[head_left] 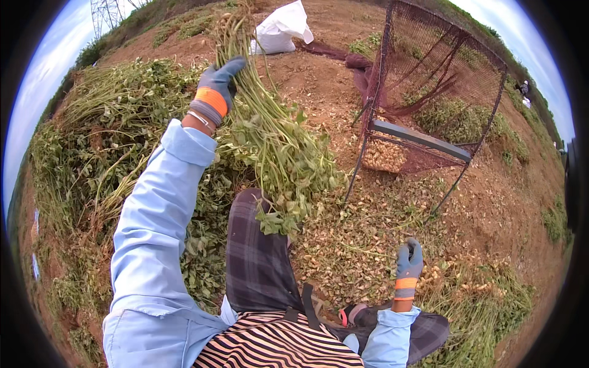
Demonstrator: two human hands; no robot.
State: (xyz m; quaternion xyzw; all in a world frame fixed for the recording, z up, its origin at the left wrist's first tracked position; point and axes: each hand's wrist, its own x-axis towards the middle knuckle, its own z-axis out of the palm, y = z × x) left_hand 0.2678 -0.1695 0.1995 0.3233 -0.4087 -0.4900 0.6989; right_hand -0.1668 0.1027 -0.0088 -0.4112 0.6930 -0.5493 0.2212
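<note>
My left hand [219,86], in a grey-blue glove with an orange band, is raised and closed around a bunch of peanut plants [270,135]. Its long green stems and leaves hang down past my knee, and the root end points up above my fist. Low on the right, beside my other leg, my right hand [408,264] in a matching glove holds nothing that I can see. Its fingers are loosely bent and a little apart, over ground littered with leaves. Close by on the right lies a pile of pulled plants [485,300] with pale pods among the stems.
A large heap of leafy plants [98,129] covers the left side. Ahead to the right stands a metal frame with dark netting [442,55] and a grey crossbar [420,140]; harvested pods [383,155] lie behind its lower netting. A white sack [282,30] sits farther back.
</note>
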